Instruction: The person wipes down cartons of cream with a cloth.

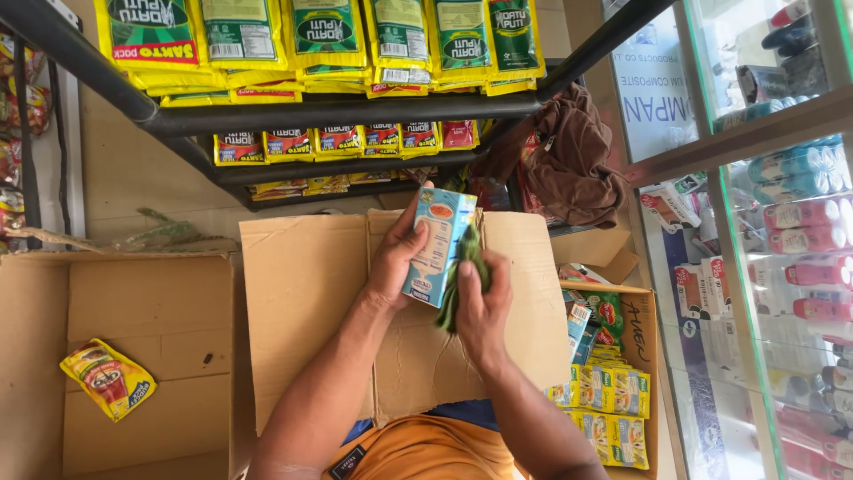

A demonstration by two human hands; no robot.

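1. Left hand (402, 258) grips a light blue carton (440, 244), fingers wrapped round its left side, holding it upright over a flattened cardboard sheet (311, 293).
2. Right hand (480, 302) closed on a green cloth (464, 271), pressed against the carton's right edge.
3. Open cardboard box (53, 356) on the left, one yellow-red sachet (107, 378) lying inside.
4. Second box (641, 329) on the right, packed with small yellow-green packets (613, 391).
5. Black metal rack (338, 111) above, hung with yellow-green pouches (320, 36).
6. Brown cloth (569, 160) draped at the rack's right end.
7. Glass cabinet (764, 124) far right, bottles (804, 218) on its shelves.
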